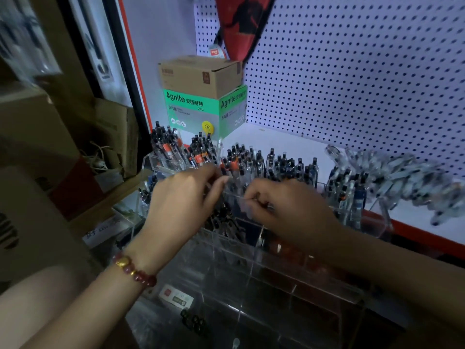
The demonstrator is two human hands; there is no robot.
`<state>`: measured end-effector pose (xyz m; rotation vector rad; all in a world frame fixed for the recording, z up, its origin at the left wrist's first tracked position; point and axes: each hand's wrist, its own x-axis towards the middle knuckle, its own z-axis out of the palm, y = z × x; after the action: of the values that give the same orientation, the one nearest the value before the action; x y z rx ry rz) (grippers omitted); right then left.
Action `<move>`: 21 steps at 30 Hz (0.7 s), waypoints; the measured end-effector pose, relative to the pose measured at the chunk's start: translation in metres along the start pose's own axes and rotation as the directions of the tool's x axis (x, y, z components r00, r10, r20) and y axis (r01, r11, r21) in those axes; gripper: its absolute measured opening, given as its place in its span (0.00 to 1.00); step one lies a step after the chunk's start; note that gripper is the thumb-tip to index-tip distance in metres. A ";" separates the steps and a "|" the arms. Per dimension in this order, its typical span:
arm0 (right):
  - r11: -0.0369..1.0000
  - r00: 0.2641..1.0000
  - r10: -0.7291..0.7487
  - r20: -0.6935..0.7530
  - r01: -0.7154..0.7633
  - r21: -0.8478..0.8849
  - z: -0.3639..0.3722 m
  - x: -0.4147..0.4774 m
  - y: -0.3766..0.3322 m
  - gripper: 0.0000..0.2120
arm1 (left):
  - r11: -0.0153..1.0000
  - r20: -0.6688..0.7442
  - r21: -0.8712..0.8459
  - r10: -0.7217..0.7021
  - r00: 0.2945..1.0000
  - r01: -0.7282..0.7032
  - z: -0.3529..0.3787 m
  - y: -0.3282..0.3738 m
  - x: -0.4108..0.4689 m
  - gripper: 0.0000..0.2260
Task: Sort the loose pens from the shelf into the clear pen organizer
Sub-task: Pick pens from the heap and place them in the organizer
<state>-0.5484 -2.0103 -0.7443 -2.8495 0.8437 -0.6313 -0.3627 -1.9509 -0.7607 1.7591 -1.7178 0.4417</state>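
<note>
The clear pen organizer [276, 298] stands at the near left of the shelf [289, 139], its far rows packed with upright black-capped pens [241, 159]. Fingers of the left hand [181, 202] and right hand [286, 210] curl narrowly above it; any grasp is unclear.

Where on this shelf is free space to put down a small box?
Bare white shelf between the green Agnite box and pegboard, behind the pens. Crowded: clear pen organizer's back rows, loose pen pile at right.
</note>
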 end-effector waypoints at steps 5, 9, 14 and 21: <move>0.980 0.916 0.118 -0.384 -0.044 0.196 -0.065 0.007 0.029 0.02 | 0.979 -0.029 -0.117 0.163 0.986 -0.165 -0.022 0.035 0.050 0.09; 0.955 0.849 0.277 -0.450 -0.191 0.226 -0.102 0.012 0.087 0.03 | 0.929 0.021 -0.294 0.241 0.970 -0.225 -0.008 0.063 0.101 0.07; 0.818 0.804 0.575 -0.153 -0.569 0.082 -0.083 0.014 0.197 0.15 | 0.877 0.114 -0.434 0.280 0.953 -0.206 0.044 0.088 0.157 0.05; 0.687 0.724 0.688 0.041 -0.633 -0.356 -0.054 0.020 0.233 0.23 | 0.868 0.217 -0.491 0.201 0.955 -0.071 0.096 0.100 0.168 0.06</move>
<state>-0.6717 -2.2163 -0.7371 -2.4659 1.9566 -0.1452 -0.4633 -2.1358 -0.7053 1.3791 -1.9380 -0.1689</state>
